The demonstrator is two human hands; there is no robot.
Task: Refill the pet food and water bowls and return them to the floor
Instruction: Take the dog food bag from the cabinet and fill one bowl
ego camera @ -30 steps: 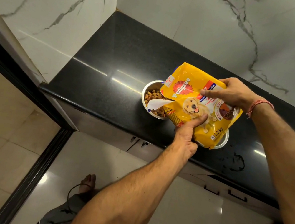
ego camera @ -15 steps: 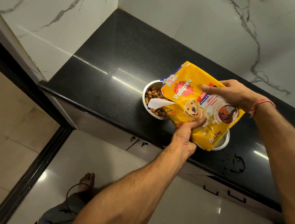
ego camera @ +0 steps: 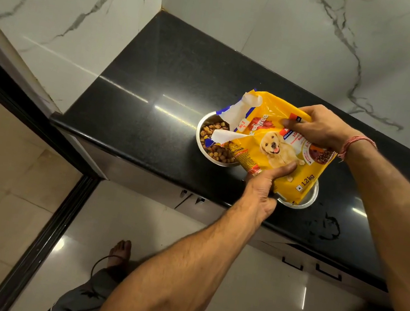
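A yellow pet food bag (ego camera: 273, 145) lies tilted over two steel bowls on the black counter (ego camera: 152, 108). Its torn mouth points left over the left bowl (ego camera: 201, 144), which holds brown kibble (ego camera: 214, 140). My left hand (ego camera: 263, 189) grips the bag's lower edge, thumb on the front. At the bag's upper right, my right hand (ego camera: 317, 128) grips it from above. The bag covers most of the second bowl (ego camera: 305, 199); only its near rim shows, and its contents are hidden.
Marble walls close the counter at the back and left. A small spill of water (ego camera: 327, 227) lies on the counter to the right of the bowls. Cabinet fronts with dark handles (ego camera: 312, 268) run below the edge. My bare foot (ego camera: 119, 252) stands on the glossy floor.
The bag's torn mouth has lifted and opened wider over the left bowl. My right hand has bunched the bag's upper edge. Both hands stay on the bag.
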